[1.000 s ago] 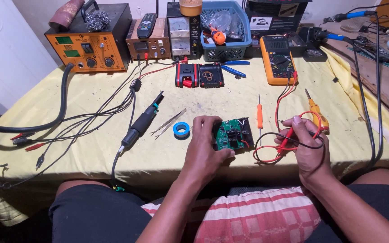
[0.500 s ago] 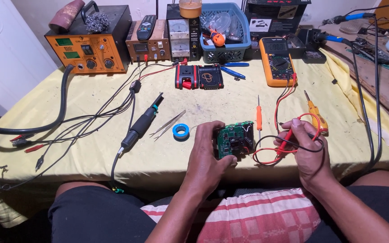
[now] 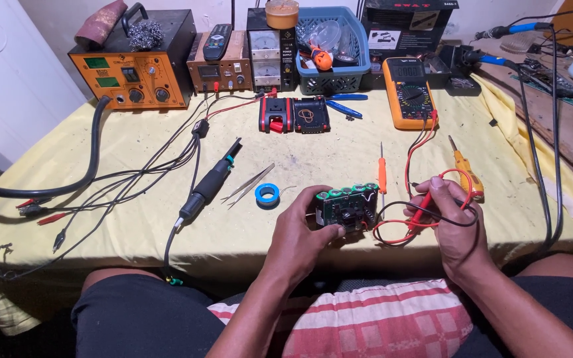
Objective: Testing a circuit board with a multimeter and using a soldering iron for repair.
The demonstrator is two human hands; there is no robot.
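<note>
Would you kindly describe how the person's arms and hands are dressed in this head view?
Both forearms are bare: no sleeves reach into view. The left hand and right hand wear no gloves, and no rings, watch or bands are visible. Nothing is strapped or wired to either arm.

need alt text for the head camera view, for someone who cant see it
A seated person's left hand holds a green battery pack at the edge of a yellow-covered table, while the right hand grips a red probe wired to an orange multimeter. Tweezers and blue tape lie nearby.
</note>
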